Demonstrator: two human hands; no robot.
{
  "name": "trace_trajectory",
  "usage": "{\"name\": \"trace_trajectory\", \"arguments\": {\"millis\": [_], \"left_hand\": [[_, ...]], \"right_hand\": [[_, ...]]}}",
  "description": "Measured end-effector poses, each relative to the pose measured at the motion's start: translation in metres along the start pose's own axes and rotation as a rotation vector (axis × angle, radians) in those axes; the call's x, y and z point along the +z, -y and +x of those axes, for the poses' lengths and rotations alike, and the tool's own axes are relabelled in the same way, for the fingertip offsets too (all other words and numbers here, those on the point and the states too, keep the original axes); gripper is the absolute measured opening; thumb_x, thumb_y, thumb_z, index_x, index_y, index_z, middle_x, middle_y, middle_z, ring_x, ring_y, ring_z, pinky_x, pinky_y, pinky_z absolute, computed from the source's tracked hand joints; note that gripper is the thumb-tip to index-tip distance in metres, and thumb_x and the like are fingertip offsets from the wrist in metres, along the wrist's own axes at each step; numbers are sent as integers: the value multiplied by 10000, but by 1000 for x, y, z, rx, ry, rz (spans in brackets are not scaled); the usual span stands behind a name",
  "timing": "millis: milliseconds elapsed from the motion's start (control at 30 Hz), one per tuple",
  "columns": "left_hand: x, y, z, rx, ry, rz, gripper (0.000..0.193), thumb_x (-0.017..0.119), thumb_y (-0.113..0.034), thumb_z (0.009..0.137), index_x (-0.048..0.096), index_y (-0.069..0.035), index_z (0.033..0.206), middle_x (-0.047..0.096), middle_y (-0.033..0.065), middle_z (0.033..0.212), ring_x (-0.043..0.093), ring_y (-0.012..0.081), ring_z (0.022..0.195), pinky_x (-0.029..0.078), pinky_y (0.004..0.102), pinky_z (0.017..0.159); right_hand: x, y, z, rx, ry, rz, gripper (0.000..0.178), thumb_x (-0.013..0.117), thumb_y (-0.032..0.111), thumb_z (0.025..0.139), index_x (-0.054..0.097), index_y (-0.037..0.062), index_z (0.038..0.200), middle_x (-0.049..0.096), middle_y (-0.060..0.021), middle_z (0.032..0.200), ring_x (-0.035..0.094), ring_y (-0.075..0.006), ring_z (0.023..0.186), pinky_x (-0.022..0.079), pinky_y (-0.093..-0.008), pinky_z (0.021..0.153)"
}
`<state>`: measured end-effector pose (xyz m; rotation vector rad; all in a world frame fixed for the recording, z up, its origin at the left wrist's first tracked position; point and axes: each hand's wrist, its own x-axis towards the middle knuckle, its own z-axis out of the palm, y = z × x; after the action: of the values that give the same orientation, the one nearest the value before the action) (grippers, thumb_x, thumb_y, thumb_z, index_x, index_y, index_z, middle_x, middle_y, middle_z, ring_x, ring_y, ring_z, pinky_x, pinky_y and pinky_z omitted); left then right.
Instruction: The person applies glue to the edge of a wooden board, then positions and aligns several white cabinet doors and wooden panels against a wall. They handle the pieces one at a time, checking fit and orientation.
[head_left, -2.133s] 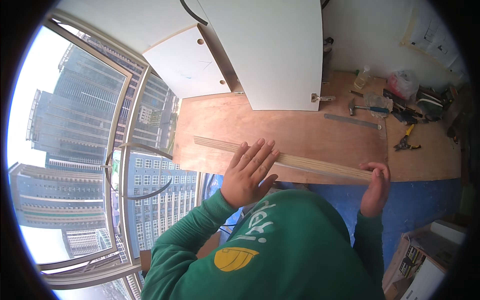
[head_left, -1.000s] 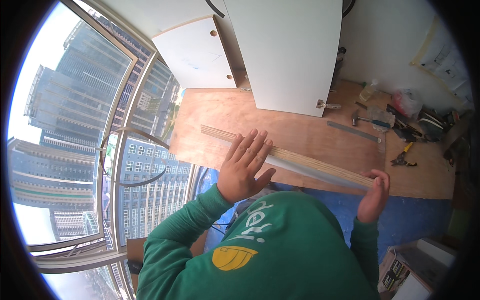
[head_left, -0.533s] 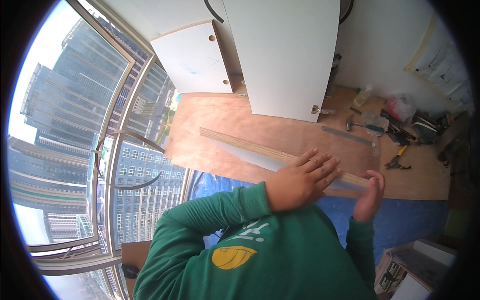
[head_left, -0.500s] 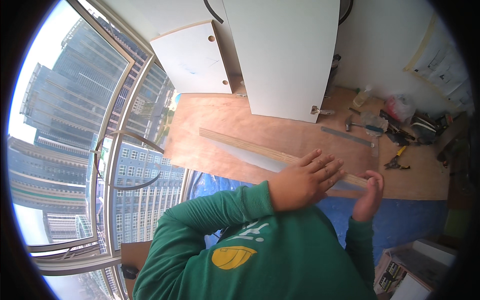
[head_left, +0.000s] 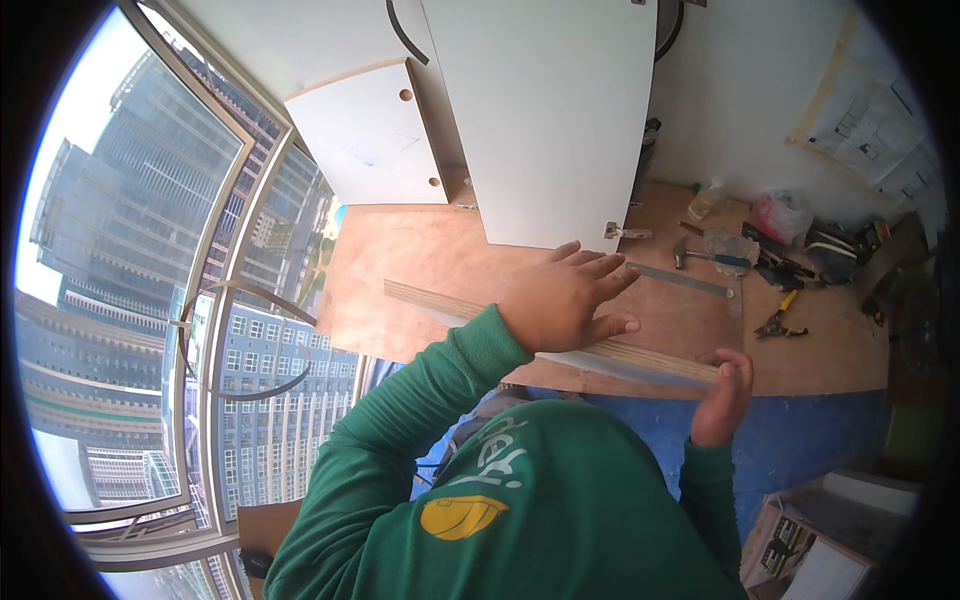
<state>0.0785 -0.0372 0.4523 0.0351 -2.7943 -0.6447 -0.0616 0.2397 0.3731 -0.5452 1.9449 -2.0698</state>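
A long, narrow board (head_left: 655,360) with a bare plywood-like edge facing up and a pale face runs slantwise across the plywood work surface (head_left: 820,355). My left hand (head_left: 572,300) is open over the middle of it, palm down, fingers spread and thumb apart. Whether the palm touches the edge, I cannot tell. At the board's right end, my right hand (head_left: 724,392) curls its fingers around the corner and holds it. A flat grey metal strip (head_left: 685,280) lies just beyond the board, near my left fingertips.
A tall white panel (head_left: 550,120) with a hinge (head_left: 625,231) stands at the back, beside a smaller white panel (head_left: 365,140) with two round holes. To the right lie a hammer (head_left: 705,256), yellow-handled pliers (head_left: 780,315) and a plastic bag (head_left: 780,215). Windows (head_left: 130,300) fill the left side.
My left hand has lifted away from my right hand and moved left and farther out along the board, its fingers spreading. The right hand stays at the board's end. The whole view has shifted slightly.
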Motion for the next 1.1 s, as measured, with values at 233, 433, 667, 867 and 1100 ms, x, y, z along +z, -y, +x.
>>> {"name": "trace_trajectory", "arguments": {"millis": [233,433,667,867,1100], "left_hand": [[6,11,1,-113,34,-159,723,628,-576,1035,647,61,1377,710,276,1300,681,442,1192,544,498,1037],[6,12,-1,-214,129,-174,710,615,-591,1035,659,37,1366,740,261,1202,709,444,1102,558,511,971],[6,9,-1,-235,141,-157,677,651,-558,1026,680,46,1331,742,269,1175,715,446,1062,570,502,944],[8,9,-2,-247,131,-163,670,661,-565,1019,690,25,1335,747,265,1164,725,431,1042,576,492,933],[4,6,-1,-253,142,-164,658,665,-555,1022,689,18,1343,746,274,1141,727,430,1031,578,484,924]], "right_hand": [[2,-2,2,-9,-13,19,303,542,248,1027,625,-23,1133,684,-154,989,642,-237,979,478,-387,984],[2,0,0,1,-2,31,296,512,256,1046,603,-24,1056,669,-166,977,649,-258,983,475,-392,997],[1,2,-1,-61,25,-11,371,423,324,1118,586,13,996,635,-134,997,599,-251,988,445,-374,978],[6,9,-1,-150,-27,-171,412,416,300,1115,607,-8,919,662,-144,960,622,-254,953,465,-382,946],[4,6,0,-59,-43,-169,371,451,302,1104,618,-1,972,677,-136,925,623,-229,926,471,-362,926]]}}
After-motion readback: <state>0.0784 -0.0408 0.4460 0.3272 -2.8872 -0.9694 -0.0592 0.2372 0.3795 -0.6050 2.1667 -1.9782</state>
